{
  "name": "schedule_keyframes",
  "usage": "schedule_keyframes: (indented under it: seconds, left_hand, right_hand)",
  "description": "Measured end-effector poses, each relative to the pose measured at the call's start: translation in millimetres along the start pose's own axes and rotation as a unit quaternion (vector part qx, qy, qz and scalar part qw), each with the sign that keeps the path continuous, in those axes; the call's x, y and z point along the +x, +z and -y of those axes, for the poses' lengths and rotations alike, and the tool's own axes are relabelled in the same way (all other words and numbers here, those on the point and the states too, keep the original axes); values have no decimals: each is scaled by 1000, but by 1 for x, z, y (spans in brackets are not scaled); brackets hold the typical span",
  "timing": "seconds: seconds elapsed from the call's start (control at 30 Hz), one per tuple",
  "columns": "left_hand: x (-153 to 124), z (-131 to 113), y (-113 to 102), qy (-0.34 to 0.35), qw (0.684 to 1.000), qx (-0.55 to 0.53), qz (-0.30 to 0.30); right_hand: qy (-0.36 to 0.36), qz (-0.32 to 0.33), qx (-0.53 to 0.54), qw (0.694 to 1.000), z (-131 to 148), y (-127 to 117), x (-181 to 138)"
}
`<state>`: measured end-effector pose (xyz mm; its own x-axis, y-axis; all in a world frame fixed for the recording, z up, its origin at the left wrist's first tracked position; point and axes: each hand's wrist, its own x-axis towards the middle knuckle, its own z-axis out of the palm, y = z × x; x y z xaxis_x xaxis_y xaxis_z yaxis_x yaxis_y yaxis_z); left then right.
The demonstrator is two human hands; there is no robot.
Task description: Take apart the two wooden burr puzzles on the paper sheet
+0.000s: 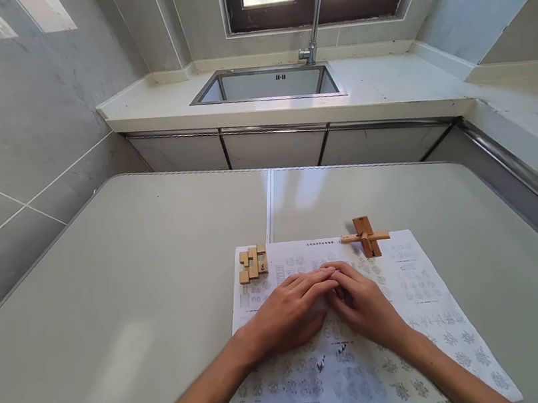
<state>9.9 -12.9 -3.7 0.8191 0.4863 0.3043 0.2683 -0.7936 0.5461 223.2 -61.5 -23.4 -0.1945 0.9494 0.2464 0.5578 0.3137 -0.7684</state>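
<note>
My left hand rests on the printed paper sheet, its fingers stretched to the right. Against its fingertips lie those of my right hand, loosely bent, with a small dark gap by the thumb. Nothing shows in either hand, though the space under the palms is hidden. Beyond my left hand, a light wooden puzzle of notched blocks, marked 3, lies at the sheet's upper left. A brown wooden interlocking cross puzzle sits at the sheet's upper right edge, apart from my right hand.
The sheet lies on a pale table with a seam down the middle. Past the table's far edge is a white counter with a steel sink and a tall curved faucet. Grey tiled walls stand on the left.
</note>
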Motion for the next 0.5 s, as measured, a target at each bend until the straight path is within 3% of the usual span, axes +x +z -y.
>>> schedule_keyframes:
  seconds: [0.5]
  left_hand:
    - [0, 0, 1, 2, 1000, 9, -1]
  right_hand:
    - [-4, -1, 2, 1000, -2, 0, 0]
